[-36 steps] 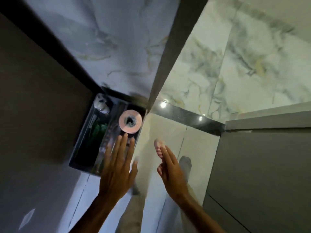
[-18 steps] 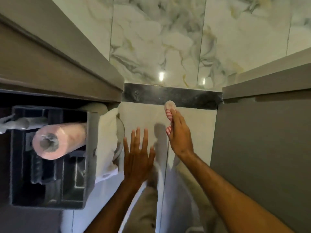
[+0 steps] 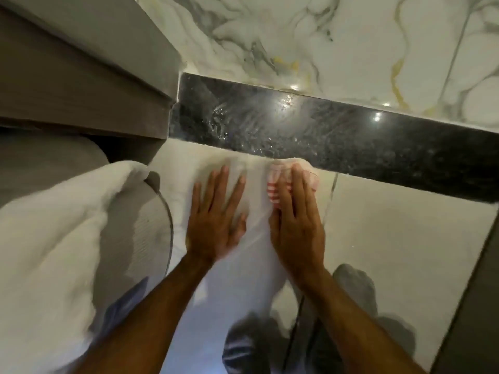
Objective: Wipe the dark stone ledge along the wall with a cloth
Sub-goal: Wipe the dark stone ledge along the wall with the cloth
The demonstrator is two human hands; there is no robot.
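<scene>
Pressing a red-and-white striped cloth (image 3: 289, 175) under flat fingers, the right hand (image 3: 295, 220) is holding it at the near edge of the dark stone ledge (image 3: 337, 136), below the marble wall (image 3: 297, 41). The left hand (image 3: 214, 222) is lying spread and empty on the pale tile (image 3: 399, 228), beside a white towel (image 3: 54, 225).

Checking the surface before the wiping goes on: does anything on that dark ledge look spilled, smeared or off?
Yes. The dark stone ledge shows wet streaks and droplets toward its left end, glinting under the light. The right part looks drier. The red-striped cloth under the right hand sits at the ledge's front edge, below the streaks.
</scene>
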